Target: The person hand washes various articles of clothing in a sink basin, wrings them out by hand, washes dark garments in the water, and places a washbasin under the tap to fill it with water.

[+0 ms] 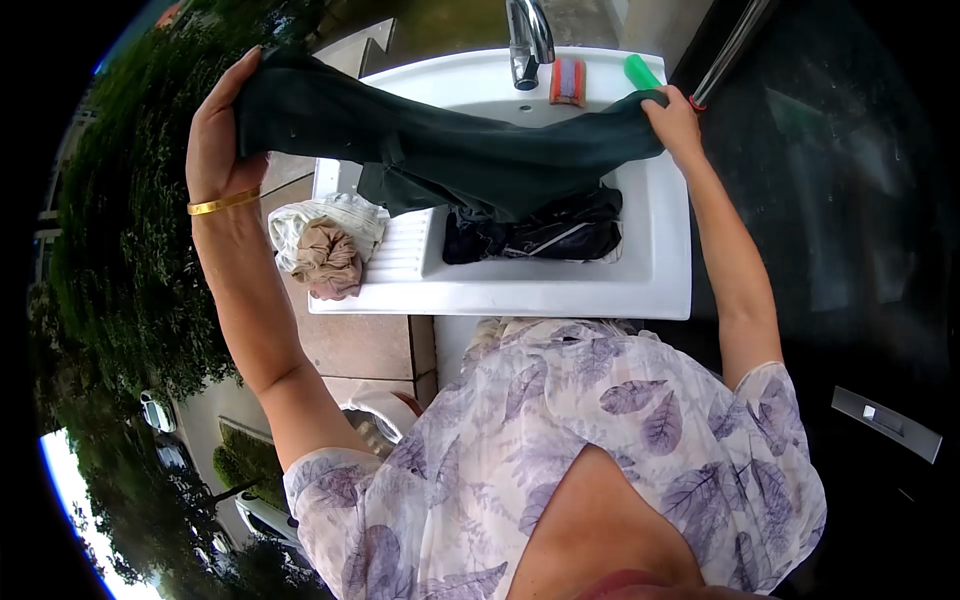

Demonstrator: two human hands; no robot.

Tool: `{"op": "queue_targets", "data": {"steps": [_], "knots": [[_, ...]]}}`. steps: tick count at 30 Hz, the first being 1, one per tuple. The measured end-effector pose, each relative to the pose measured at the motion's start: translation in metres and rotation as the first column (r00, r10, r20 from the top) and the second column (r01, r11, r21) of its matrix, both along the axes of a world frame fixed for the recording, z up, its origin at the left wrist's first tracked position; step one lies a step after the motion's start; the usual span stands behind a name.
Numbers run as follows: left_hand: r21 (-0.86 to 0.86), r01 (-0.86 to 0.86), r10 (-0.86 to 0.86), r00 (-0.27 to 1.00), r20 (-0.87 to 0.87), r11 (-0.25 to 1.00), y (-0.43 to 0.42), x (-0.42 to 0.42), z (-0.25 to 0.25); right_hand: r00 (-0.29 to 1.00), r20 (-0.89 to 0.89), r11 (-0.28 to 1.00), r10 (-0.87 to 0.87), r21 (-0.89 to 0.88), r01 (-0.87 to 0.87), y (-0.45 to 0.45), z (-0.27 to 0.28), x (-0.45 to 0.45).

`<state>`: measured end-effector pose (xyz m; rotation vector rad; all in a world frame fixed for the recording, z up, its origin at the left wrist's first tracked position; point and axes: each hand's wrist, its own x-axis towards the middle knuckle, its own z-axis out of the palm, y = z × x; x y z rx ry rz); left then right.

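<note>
A dark green garment (440,140) is stretched sideways above the sink, sagging in the middle. My left hand (222,130), with a gold bangle on its wrist, grips one end of it out past the sink's left side. The other end is pinched in my right hand (675,125) near the back right corner. Beneath the cloth, the white sink (500,298) holds dark clothes (565,235) in its basin, partly covered by the garment. What kind of garment it is, I cannot make out.
White and beige crumpled clothes (325,240) lie at the ribbed drainboard's left edge. A chrome tap (527,45) rises behind the basin, with an orange-and-purple scrubber (568,82) and a green object (642,72) on the back rim. A dark glossy panel (830,200) stands at right.
</note>
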<state>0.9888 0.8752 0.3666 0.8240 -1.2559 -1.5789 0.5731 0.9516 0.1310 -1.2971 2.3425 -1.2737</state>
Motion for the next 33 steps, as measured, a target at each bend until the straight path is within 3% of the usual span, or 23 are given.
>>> {"op": "queue_targets", "data": {"steps": [1, 2, 3, 4, 5, 7, 9, 10, 12, 13, 14, 15, 16, 18, 20, 22, 24, 25, 28, 31, 33], "knots": [[-0.028, -0.009, 0.009, 1.000, 0.008, 1.000, 0.004, -0.014, -0.004, 0.979, -0.079, 0.967, 0.190, 0.186, -0.173, 0.000, 0.003, 0.009], [-0.056, -0.016, 0.017, 1.000, 0.016, 0.998, 0.007, -0.031, -0.010, 0.927, -0.208, 0.906, 0.313, 0.358, -0.226, 0.004, 0.011, 0.027], [-0.102, 0.077, -0.069, 0.994, 0.085, 0.992, 0.007, -0.047, -0.024, 0.886, -0.205, 0.855, 0.416, 0.422, -0.303, 0.008, 0.021, 0.044], [-0.140, 0.172, -0.150, 0.976, 0.158, 0.975, 0.012, -0.064, -0.043, 0.824, -0.198, 0.842, 0.531, 0.233, -0.487, 0.007, 0.010, 0.050], [-0.104, 0.169, -0.143, 0.964, 0.223, 0.980, 0.030, -0.088, -0.056, 0.816, 0.059, 0.807, 0.575, 0.122, -0.577, 0.014, 0.026, 0.068], [-0.064, 0.273, -0.207, 0.844, 0.495, 0.960, 0.031, -0.122, -0.111, 0.620, 0.564, 0.787, 0.545, -0.091, -0.610, 0.023, 0.041, 0.088], [-0.111, 0.411, -0.247, 0.720, 0.649, 0.905, 0.041, -0.155, -0.164, 0.218, 0.908, 0.833, 0.359, -0.205, -0.514, 0.024, 0.039, 0.094], [-0.203, 0.522, -0.237, 0.656, 0.717, 0.829, 0.054, -0.166, -0.190, 0.382, 0.859, 0.863, 0.340, -0.124, -0.489, 0.021, 0.024, 0.090], [-0.154, 0.736, -0.421, 0.531, 0.736, 0.659, 0.081, -0.181, -0.242, 0.672, 0.690, 0.917, 0.270, 0.030, -0.399, 0.015, -0.031, 0.072], [-0.239, 0.794, -0.432, 0.525, 0.734, 0.558, 0.093, -0.182, -0.277, 0.792, 0.548, 0.895, 0.269, 0.161, -0.416, 0.021, -0.048, 0.063], [0.161, 0.868, -0.661, 0.225, 0.716, 0.470, 0.105, -0.177, -0.241, 0.878, 0.385, 0.868, 0.283, 0.287, -0.405, 0.028, -0.062, 0.053], [0.122, 0.876, -0.657, 0.252, 0.711, 0.467, 0.105, -0.170, -0.255, 0.928, 0.215, 0.835, 0.305, 0.409, -0.369, 0.034, -0.070, 0.049], [0.086, 0.883, -0.655, 0.273, 0.705, 0.461, 0.105, -0.161, -0.270, 0.937, 0.085, 0.859, 0.338, 0.380, -0.344, 0.034, -0.074, 0.051], [0.043, 0.760, -0.485, 0.369, 0.793, 0.649, 0.086, -0.141, -0.290, 0.915, -0.177, 0.905, 0.362, 0.302, -0.300, 0.034, -0.082, 0.056], [-0.213, 0.578, -0.110, 0.472, 0.875, 0.788, 0.064, -0.123, -0.298, 0.870, -0.202, 0.887, 0.450, 0.217, -0.408, 0.028, -0.074, 0.073], [-0.219, 0.396, -0.023, 0.522, 0.853, 0.892, 0.042, -0.110, -0.311, 0.801, -0.160, 0.813, 0.577, 0.206, -0.545, 0.020, -0.071, 0.091], [-0.127, 0.339, -0.083, 0.542, 0.836, 0.932, 0.031, -0.098, -0.334, 0.706, -0.214, 0.732, 0.675, 0.309, -0.607, 0.019, -0.079, 0.108], [0.056, 0.303, -0.214, 0.520, 0.827, 0.951, 0.030, -0.095, -0.342, 0.701, -0.252, 0.736, 0.667, 0.372, -0.566, 0.022, -0.088, 0.110], [0.095, 0.087, -0.120, 0.360, 0.925, 0.992, 0.038, -0.091, -0.359, 0.657, -0.311, 0.705, 0.686, 0.506, -0.497, 0.021, -0.108, 0.115], [0.176, -0.059, -0.150, 0.304, 0.941, 0.983, 0.046, -0.090, -0.355, 0.627, -0.278, 0.645, 0.728, 0.587, -0.489, 0.018, -0.109, 0.110], [0.152, -0.095, -0.122, 0.270, 0.955, 0.984, 0.049, -0.091, -0.350, 0.690, -0.311, 0.749, 0.653, 0.399, -0.529, 0.019, -0.094, 0.106]]}}
